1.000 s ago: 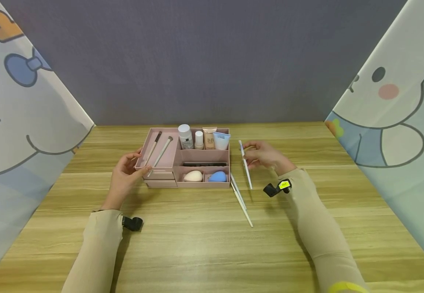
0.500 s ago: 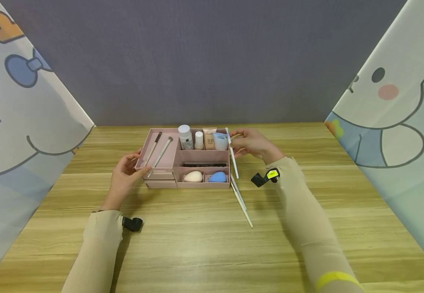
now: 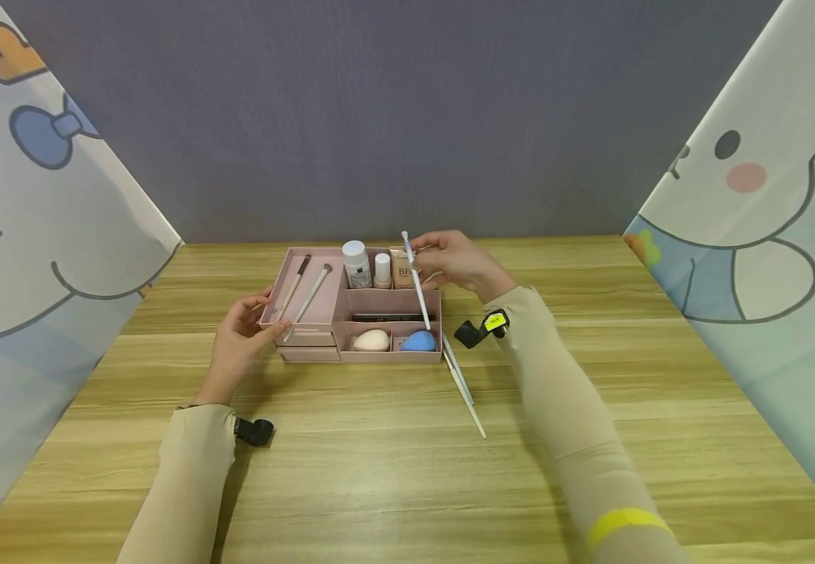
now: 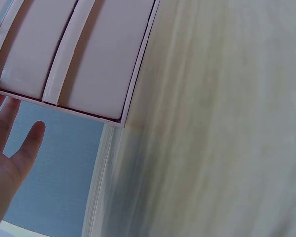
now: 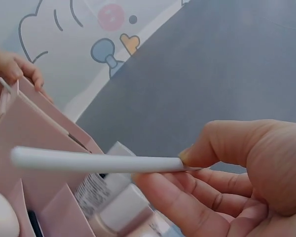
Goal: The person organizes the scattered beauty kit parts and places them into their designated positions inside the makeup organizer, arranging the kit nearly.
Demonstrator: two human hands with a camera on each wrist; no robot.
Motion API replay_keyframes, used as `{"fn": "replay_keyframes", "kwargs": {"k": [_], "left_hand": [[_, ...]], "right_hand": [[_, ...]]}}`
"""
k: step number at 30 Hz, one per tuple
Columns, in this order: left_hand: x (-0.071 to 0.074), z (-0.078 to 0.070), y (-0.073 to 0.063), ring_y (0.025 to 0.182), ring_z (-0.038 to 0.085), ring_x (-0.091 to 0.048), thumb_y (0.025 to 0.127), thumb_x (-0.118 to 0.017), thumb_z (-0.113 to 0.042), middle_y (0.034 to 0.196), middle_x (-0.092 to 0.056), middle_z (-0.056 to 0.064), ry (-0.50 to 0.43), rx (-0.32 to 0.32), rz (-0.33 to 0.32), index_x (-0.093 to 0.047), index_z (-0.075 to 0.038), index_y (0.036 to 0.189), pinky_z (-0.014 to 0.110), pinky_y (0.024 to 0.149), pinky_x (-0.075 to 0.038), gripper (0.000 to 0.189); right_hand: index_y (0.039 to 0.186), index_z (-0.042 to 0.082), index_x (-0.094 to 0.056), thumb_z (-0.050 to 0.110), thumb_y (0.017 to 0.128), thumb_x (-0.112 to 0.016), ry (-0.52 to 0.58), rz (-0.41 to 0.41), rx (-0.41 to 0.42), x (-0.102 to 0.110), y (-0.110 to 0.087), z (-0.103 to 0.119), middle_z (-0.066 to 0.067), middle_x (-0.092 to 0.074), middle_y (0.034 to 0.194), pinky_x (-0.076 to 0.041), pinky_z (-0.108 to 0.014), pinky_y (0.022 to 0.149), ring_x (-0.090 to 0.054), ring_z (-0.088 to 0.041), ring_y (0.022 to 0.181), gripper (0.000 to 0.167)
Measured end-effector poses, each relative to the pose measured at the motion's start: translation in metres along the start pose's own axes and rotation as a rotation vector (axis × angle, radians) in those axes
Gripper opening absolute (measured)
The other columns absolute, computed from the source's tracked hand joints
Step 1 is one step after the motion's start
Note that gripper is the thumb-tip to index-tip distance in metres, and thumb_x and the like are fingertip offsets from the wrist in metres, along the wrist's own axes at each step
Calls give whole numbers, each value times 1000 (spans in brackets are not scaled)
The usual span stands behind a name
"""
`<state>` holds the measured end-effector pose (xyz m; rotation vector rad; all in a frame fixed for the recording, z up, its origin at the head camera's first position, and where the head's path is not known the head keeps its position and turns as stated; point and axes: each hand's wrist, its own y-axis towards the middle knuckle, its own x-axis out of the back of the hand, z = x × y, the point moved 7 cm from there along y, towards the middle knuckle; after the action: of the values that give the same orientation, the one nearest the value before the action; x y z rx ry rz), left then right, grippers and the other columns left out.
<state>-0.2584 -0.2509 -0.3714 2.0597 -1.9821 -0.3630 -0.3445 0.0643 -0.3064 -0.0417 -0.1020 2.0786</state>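
My right hand (image 3: 452, 262) pinches a white makeup brush (image 3: 417, 286) between thumb and fingers, over the right part of a pink makeup organizer (image 3: 308, 335). In the right wrist view, the handle of this brush (image 5: 98, 162) points left from the fingertips. My left hand (image 3: 238, 345) grips the organizer's front left corner, thumb at the front edge and fingers along the side. Two makeup brushes, one dark-tipped (image 3: 294, 286) and one grey-tipped (image 3: 313, 292), lie in the left tray. The left wrist view shows the organizer's drawer fronts (image 4: 101, 64) beside the left fingers.
In the organizer stand a white-capped bottle (image 3: 357, 266), a smaller bottle (image 3: 382, 270) and a BB cream tube (image 3: 402, 270). A cream makeup sponge (image 3: 372, 340) and a blue sponge (image 3: 418, 341) sit in front. Two more brushes (image 3: 465, 392) lie by its right front corner.
My right hand has carried the white brush leftward and a little away from me, from beside the organizer to above it. The left hand has stayed at the organizer's corner.
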Motion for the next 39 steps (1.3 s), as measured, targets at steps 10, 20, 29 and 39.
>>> {"fn": "replay_keyframes", "kwargs": {"k": [10,20,29,39], "left_hand": [[0,0,-1,126,7,-52,86,-69,14,151,-45,16,9,9,7,-52,5,116,17,86,-50,35],[1,1,-1,124,5,-54,86,-68,15,150,-47,15,-15,5,6,-52,5,116,17,86,-50,35],[0,1,-1,123,4,-54,86,-68,15,150,-46,17,-6,-4,11,-51,7,117,17,85,-50,36],[0,2,1,123,5,-55,86,-67,17,149,-47,16,-19,-21,11,-54,2,115,17,85,-50,35]], "right_hand": [[132,-12,-52,-10,92,-55,51,-40,1,-30,19,6,-16,-63,91,-58,-29,57,-63,-17,61,40],[130,-12,-54,-9,94,-57,144,-58,36,-69,36,8,-27,-63,99,-57,-27,56,-63,-17,58,37],[137,-10,-49,-8,96,-56,212,-108,42,-91,51,4,-20,-65,92,-59,-38,75,-64,-17,63,42],[140,-11,-45,-10,95,-55,287,-187,43,-110,64,5,-36,-59,118,-59,-33,71,-62,-18,63,46]]}}
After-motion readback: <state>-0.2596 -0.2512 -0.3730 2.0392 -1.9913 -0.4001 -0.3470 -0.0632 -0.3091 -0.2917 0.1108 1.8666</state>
